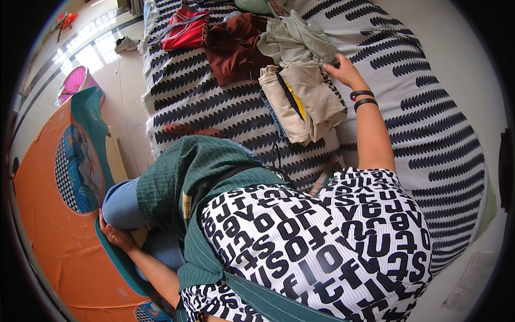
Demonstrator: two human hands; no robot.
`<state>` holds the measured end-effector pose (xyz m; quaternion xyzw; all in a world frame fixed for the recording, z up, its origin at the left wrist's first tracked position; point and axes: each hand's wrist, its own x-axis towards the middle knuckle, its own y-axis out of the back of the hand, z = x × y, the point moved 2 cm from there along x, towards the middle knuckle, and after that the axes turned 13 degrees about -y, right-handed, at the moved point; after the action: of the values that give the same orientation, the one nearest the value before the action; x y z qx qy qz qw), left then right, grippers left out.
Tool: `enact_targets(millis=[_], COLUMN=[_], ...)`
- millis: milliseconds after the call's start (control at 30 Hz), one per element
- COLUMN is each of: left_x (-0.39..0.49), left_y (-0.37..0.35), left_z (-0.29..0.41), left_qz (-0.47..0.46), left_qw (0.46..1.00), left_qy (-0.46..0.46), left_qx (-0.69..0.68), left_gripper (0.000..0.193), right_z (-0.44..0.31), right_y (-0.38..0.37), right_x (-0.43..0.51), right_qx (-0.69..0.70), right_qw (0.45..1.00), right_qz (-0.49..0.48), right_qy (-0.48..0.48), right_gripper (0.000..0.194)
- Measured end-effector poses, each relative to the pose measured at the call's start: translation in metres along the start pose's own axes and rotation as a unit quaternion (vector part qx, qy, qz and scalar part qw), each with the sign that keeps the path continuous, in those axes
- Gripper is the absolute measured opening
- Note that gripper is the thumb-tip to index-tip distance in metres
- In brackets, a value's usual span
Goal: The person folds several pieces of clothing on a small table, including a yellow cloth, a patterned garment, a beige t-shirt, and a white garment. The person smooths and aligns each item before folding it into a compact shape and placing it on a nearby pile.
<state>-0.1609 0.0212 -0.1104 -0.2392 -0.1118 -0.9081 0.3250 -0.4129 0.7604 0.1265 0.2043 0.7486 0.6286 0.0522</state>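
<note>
My right hand (343,72) reaches over the bed to where a pale green garment (297,38) meets a stack of folded beige clothes (328,100); whether its fingers pinch cloth is unclear. A yellow and black edge shows within the stack, and blue denim (272,114) lies beneath it. To the left of the green garment lie a crumpled maroon garment (237,46) and a red top with white trim (187,30). My left hand (116,235) rests at my bent knee, beside the teal edge of an orange fabric item, with its fingers partly hidden.
A patterned bedspread (189,104) with a fringed edge covers the bed. At the left stands the large orange fabric item (44,173). Behind it are a pink basket (74,82) and a shoe (126,44) on the tiled floor. A mint-green object (253,5) lies at the top.
</note>
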Motion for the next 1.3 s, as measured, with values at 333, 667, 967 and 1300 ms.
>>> enact_targets(millis=[333, 667, 967, 1300], left_x=[-0.004, -0.016, -0.061, 0.071], left_y=[0.007, 0.014, 0.066, -0.127], left_z=[-0.014, -0.023, -0.046, 0.078], left_qz=[-0.008, -0.015, 0.066, 0.045], left_qw=[0.998, 0.994, 0.981, 0.899], left_qy=[-0.034, -0.009, 0.148, -0.096], left_qx=[0.054, 0.111, 0.105, 0.425], left_gripper=[0.072, 0.074, 0.052, 0.021], right_z=[-0.038, -0.148, -0.227, -0.303], right_y=[-0.092, -0.063, -0.138, -0.179], right_x=[-0.065, 0.019, 0.112, 0.286], right_qx=[-0.137, 0.093, 0.297, 0.454], right_qw=[0.982, 0.98, 0.935, 0.874], right_qz=[-0.108, -0.126, -0.15, -0.134], right_qy=[0.08, 0.126, 0.124, 0.109], right_gripper=[0.074, 0.048, 0.033, 0.025])
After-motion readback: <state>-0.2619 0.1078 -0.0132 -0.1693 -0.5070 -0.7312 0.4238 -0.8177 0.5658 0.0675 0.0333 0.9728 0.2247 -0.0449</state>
